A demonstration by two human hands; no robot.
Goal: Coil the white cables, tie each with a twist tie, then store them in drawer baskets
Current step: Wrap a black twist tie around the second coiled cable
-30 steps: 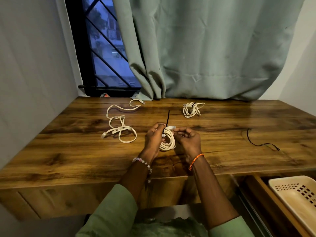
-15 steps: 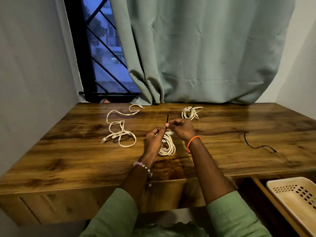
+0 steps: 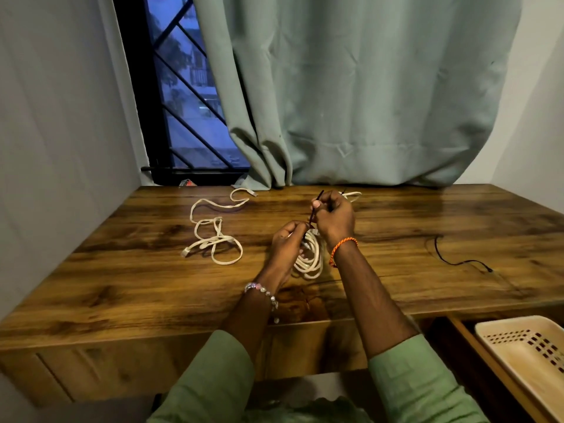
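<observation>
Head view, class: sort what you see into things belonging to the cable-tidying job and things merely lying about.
Job:
coiled white cable in left hand
black twist tie pinched by right hand
loose white cable
spare twist tie
basket

Lying about:
curtain
small red object by window

Loose cable (image 3: 213,236) blocks desk (image 3: 91,270) left; spare tie (image 3: 457,261) right; btwn them bare wood.

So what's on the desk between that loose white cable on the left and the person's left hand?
Nothing: in the head view, only bare desk separates the loose cable from the left hand.
</observation>
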